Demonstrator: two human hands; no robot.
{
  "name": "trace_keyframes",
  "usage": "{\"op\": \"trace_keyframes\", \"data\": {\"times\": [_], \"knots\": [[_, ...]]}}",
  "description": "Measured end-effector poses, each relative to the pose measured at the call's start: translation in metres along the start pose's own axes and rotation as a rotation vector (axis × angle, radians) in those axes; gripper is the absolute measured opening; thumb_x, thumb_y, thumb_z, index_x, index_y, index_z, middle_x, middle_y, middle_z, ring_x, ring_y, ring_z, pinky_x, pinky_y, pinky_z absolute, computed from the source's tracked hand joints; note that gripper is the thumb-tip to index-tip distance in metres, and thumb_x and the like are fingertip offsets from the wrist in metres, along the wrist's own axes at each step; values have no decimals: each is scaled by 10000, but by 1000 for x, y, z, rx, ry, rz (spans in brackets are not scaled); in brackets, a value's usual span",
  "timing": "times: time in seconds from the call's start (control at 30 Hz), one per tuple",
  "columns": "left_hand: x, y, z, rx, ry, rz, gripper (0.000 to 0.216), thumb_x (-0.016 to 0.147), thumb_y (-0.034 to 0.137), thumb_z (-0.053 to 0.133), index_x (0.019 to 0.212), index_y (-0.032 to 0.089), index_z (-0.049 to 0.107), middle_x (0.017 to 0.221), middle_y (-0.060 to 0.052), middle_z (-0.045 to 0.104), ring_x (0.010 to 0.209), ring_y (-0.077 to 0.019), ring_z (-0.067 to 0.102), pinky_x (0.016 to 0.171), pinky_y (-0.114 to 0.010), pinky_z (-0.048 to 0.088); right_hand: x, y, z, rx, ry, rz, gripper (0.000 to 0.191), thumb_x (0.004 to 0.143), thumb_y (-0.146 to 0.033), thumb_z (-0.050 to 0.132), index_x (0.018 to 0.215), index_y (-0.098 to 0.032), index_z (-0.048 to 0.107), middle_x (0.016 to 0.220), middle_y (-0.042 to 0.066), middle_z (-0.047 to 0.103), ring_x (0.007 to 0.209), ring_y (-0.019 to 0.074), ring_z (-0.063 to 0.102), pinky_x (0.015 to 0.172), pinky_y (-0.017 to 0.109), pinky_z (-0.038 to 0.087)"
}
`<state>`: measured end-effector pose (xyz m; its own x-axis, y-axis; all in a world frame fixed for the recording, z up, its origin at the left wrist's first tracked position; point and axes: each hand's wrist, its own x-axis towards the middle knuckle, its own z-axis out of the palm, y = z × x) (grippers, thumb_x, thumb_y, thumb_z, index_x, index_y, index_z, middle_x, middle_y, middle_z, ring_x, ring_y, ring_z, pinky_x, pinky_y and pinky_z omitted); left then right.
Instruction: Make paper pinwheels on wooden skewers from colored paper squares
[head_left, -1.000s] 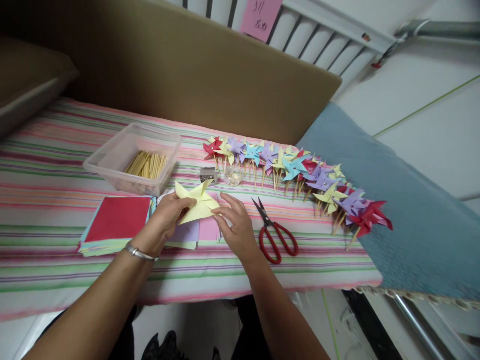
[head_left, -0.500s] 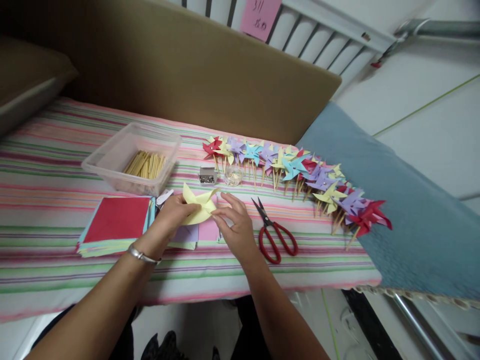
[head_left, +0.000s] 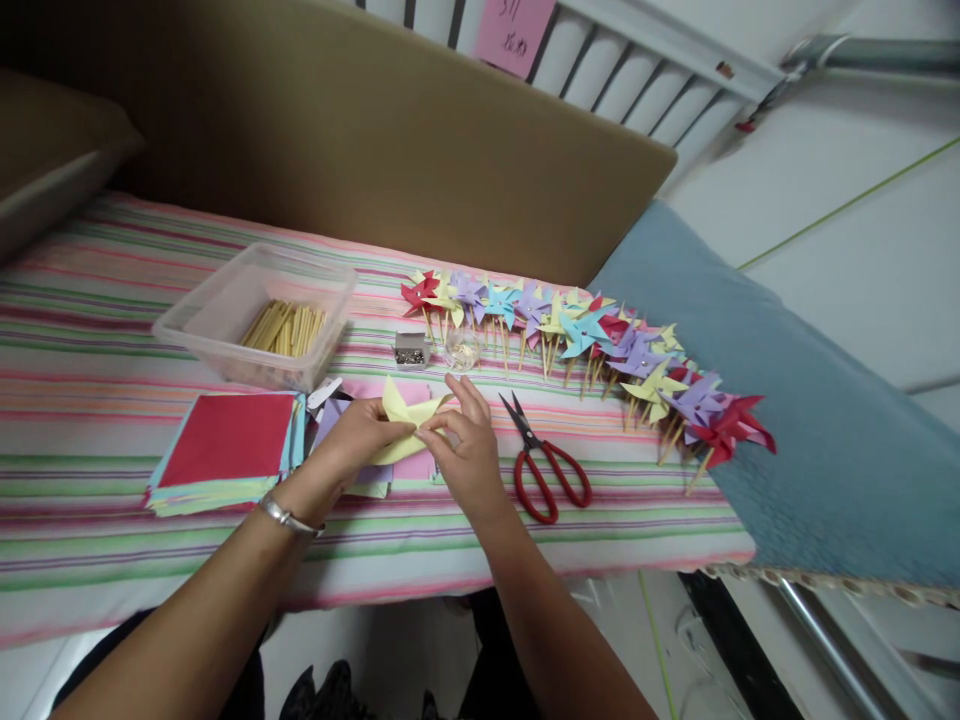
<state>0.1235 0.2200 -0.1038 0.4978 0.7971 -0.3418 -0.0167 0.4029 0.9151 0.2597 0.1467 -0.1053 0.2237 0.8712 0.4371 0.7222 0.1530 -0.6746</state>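
Observation:
Between my hands is a yellow paper pinwheel point(head_left: 409, 412) with its blades folded toward the middle. My left hand point(head_left: 358, 438) pinches it from the left, thumb near the centre. My right hand point(head_left: 466, 445) grips its right side between thumb and forefinger, the other fingers raised. Beneath the pinwheel, partly hidden, lie a pink paper sheet point(head_left: 417, 466) and purple paper point(head_left: 330, 420). Right of my right hand rest red-handled scissors point(head_left: 537, 448), blades slightly apart. A stack of coloured paper squares point(head_left: 229, 440), red on top, lies left of my left hand.
Behind the paper stands a clear plastic tub point(head_left: 199, 325) with wooden sticks point(head_left: 289, 328). A small box of pins point(head_left: 411, 350) and a round clear dish point(head_left: 462, 350) sit mid-table. Finished pinwheels point(head_left: 589, 330) on sticks form a long row toward the right edge. A cardboard panel point(head_left: 360, 130) rises behind.
The yellow pinwheel has shifted slightly right and turned. My left hand has moved right, and its thumb now meets my right fingers near the pinwheel's centre. The camera view has shifted a little.

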Motion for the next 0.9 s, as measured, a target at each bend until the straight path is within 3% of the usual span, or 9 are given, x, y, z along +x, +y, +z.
{"op": "trace_keyframes", "data": {"times": [0.23,0.43,0.9], "knots": [[3,-3,-3,-22,-15,-19,241,547,219,750,768,125,725,700,-54,718,591,-171,619,586,-262,437,1,-2,-3,-17,-62,-62,131,831,-157,558,795,-202,677,1378,111,502,1369,244,307,1085,478,298],[1,-3,-2,-40,-61,-18,237,547,200,731,769,119,722,676,-35,711,574,-157,608,567,-245,433,1,-3,-2,-19,-37,-28,80,798,-158,606,767,-205,664,1381,105,500,1364,243,315,1092,468,292],[1,-3,-1,-50,-33,-22,186,524,204,746,682,116,701,617,-30,687,513,-131,577,525,-227,413,0,1,0,-53,-23,-1,50,771,-163,644,740,-201,635,1358,116,521,1351,249,337,1088,461,301]]}}
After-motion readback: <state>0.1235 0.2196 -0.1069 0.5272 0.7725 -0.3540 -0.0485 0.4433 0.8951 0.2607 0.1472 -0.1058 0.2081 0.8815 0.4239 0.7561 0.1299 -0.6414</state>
